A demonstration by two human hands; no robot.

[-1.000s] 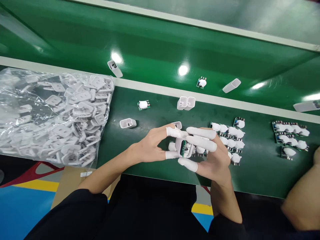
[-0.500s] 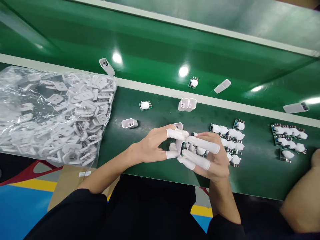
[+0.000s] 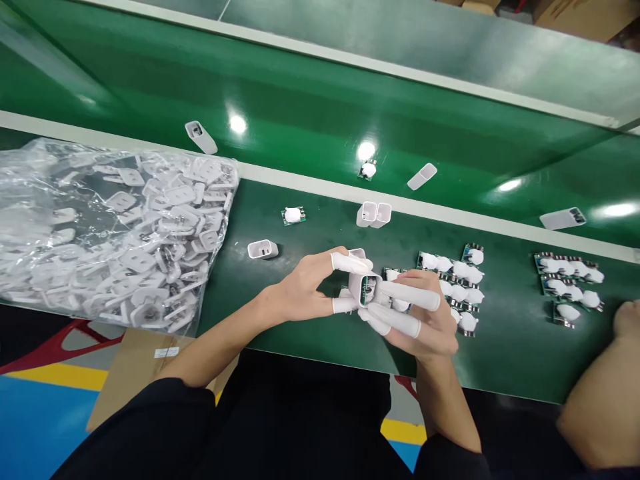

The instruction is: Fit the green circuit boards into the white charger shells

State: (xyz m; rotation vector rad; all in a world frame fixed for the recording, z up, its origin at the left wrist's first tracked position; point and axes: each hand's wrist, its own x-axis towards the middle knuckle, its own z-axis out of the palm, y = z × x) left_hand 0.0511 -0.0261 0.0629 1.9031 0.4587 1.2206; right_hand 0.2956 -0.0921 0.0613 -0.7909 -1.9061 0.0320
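Note:
My left hand (image 3: 305, 283), with white finger cots on, is closed around a white charger housing (image 3: 355, 288) above the bench. A green circuit board (image 3: 368, 291) shows inside the housing's open end. My right hand (image 3: 425, 313), also in white finger cots, has its fingertips against the rim of that opening, with the thumb below. How far the board sits inside is partly hidden by the fingers. Just behind my hands, another white housing (image 3: 358, 254) is partly covered. To the right lie rows of circuit boards topped with white compound (image 3: 460, 270).
A clear bag of white plastic covers (image 3: 165, 233) fills the left of the bench. Paired housings (image 3: 376, 214) stand at the bench's back, and a single housing (image 3: 263, 249) lies left. More boards (image 3: 570, 270) sit far right, near another person's arm (image 3: 600, 400).
The right fingertips have drawn slightly back from the housing's opening, so more of the board inside shows. The left hand keeps its hold. The view has shifted slightly.

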